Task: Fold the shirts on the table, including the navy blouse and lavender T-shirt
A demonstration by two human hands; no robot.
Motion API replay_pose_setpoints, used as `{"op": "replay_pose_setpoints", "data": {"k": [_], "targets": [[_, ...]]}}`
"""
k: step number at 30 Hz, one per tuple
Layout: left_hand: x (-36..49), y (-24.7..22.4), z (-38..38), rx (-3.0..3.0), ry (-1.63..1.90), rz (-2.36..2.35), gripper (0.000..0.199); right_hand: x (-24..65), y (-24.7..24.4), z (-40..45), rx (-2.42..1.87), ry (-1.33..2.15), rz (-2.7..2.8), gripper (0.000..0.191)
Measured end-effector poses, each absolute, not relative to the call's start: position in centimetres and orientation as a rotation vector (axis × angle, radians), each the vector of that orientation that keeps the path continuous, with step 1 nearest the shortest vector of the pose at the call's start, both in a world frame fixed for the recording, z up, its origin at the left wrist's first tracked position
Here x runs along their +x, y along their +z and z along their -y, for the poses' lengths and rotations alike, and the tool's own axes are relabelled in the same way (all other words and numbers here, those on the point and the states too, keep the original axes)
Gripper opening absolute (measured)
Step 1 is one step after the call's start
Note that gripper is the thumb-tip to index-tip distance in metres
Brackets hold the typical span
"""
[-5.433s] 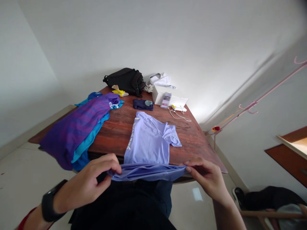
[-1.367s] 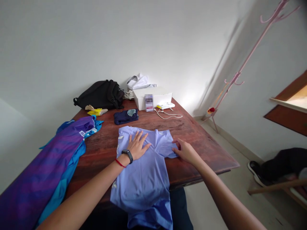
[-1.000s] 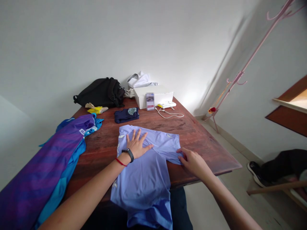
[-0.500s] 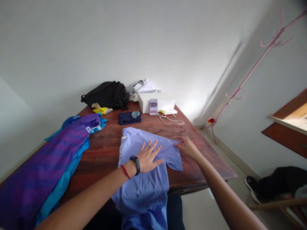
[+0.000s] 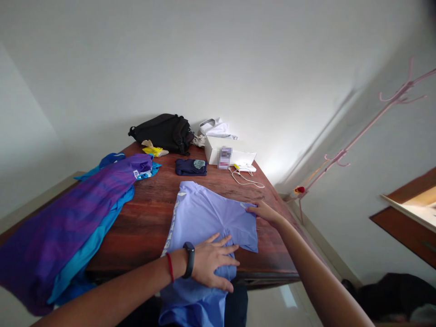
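A lavender short-sleeved T-shirt [image 5: 200,209] lies on the dark wooden table [image 5: 146,227], folded lengthwise, its lower part hanging over the front edge. My left hand [image 5: 214,263] presses flat on the shirt's middle with fingers spread; a black band and a red string are on that wrist. At the sleeve's upper right edge, my right hand [image 5: 264,212] pinches the fabric between thumb and fingers. Creases run from the sleeve toward my left hand.
Purple and blue garments [image 5: 85,204] spread along the table's left side. A folded navy cloth [image 5: 191,167], black backpack [image 5: 163,134], yellow packet [image 5: 155,151], white box [image 5: 213,150] and white cable [image 5: 245,181] lie behind. A pink coat stand [image 5: 361,120] leans right.
My left hand has moved down the shirt toward the table's front edge. My right hand has closed on the sleeve edge, and creases now show across the sleeve.
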State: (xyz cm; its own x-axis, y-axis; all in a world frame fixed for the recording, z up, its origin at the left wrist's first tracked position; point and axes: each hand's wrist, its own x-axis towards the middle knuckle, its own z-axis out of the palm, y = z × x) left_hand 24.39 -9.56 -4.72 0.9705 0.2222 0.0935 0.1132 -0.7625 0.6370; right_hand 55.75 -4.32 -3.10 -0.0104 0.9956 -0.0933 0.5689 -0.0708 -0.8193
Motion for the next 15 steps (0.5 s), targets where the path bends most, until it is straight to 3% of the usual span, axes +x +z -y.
{"op": "replay_pose_setpoints", "data": {"k": [4,7,11,15], "targets": [[23.7,-3.8,9.0,2.178,0.277,-0.256,0.043,54.8,-1.6,4.9,-1.463,1.289,1.252,0.034],[23.7,-3.8,7.8,1.815,0.357,-0.280,0.032,53.6,-0.7,4.8,-1.381,1.321,1.080,0.031],[24.7,-4.0,5.6,1.230,0.554,-0.496,0.054,51.3,0.0,4.1,-1.371,1.352,1.050,0.025],[26.3,-2.5,3.8,0.809,0.660,-0.586,0.052,49.1,0.1,3.0,-1.409,1.361,0.986,0.018]]}}
